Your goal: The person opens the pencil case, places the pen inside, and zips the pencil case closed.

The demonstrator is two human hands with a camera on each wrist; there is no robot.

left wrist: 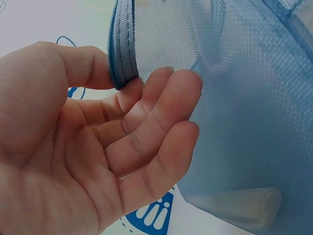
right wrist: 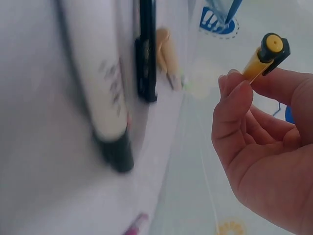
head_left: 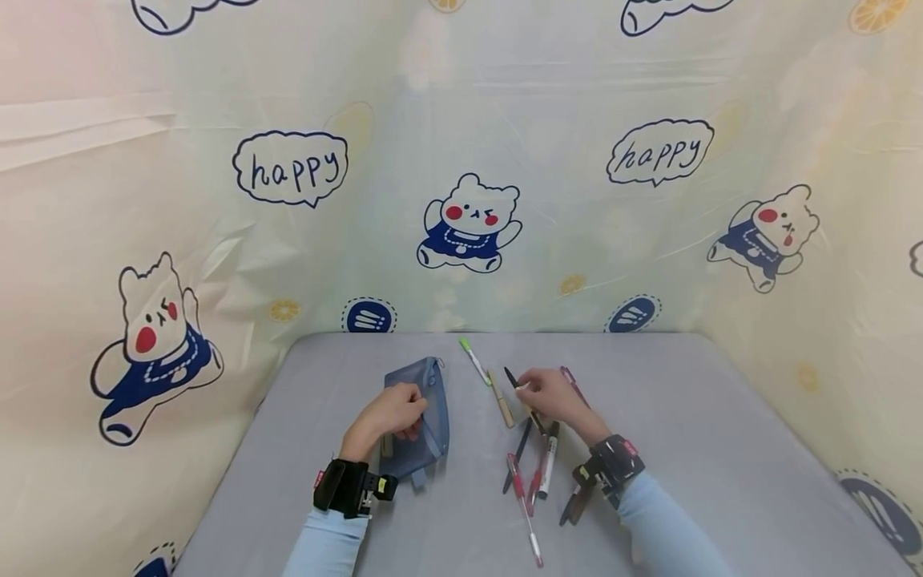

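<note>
A blue mesh pencil case (head_left: 414, 453) stands on the left of the table. My left hand (head_left: 389, 413) holds it by its zippered edge (left wrist: 124, 49), pinched between thumb and index finger; the other fingers lie loosely bent by the mesh. Through the mesh a pale cylindrical thing (left wrist: 249, 205) shows inside. To the right, my right hand (head_left: 551, 397) pinches a yellow and black pen (right wrist: 255, 66) between thumb and fingers, above the table. Its yellow end with the black clip faces the right wrist camera.
Near the right hand lie a white marker (head_left: 550, 469), a black pen (head_left: 517, 458), red pens (head_left: 525, 501) and dark pens (head_left: 577, 506). Farther back are a green-white pen (head_left: 474, 361), a beige pen (head_left: 501, 401) and a purple pen (head_left: 572, 383). A printed curtain (head_left: 548, 96) hangs behind.
</note>
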